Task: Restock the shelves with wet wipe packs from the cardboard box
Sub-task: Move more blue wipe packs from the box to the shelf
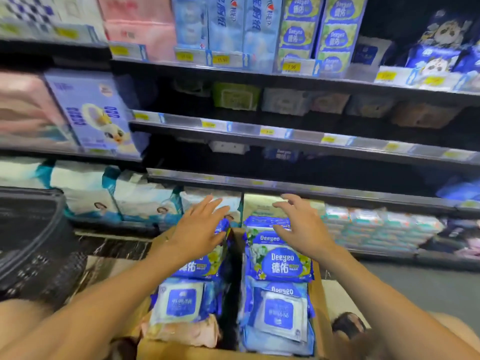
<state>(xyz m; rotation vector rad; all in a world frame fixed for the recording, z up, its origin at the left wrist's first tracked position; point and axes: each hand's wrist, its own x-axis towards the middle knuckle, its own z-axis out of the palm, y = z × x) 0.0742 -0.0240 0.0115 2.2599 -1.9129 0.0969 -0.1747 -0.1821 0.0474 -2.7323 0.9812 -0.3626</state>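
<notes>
Hands: two bare hands reach forward over the box, one above each row of packs.
Left hand [200, 227]: its fingers are straight and spread apart and clasp nothing. It sits over the far end of the left row, and whether it touches the pack beneath cannot be told.
Right hand [298, 227]: its fingers are apart, slightly bent and gripping nothing. It is poised over the farthest pack of the right row, and contact is unclear.
Cardboard box [318, 307]: there is one, open at the top. It lies under the forearms, just in front of the lowest shelf.
Wet wipe packs [279, 263]: they lie in the box in two rows with a dark gap between.
Left row: three packs show. A blue one lies partly under the left hand, a white-and-blue one is nearer, and a pinkish one is nearest.
Right row: at least four overlapping blue packs show, and the largest label reads Deeyeo.
Shelves [259, 128]: three front edges with yellow price tags cross the middle bay. The goods behind them are blurred.
Deeyeo cartons [298, 35]: two tall ones stand side by side on the top tier.
Black basket [31, 229]: there is one, at the left edge.
</notes>
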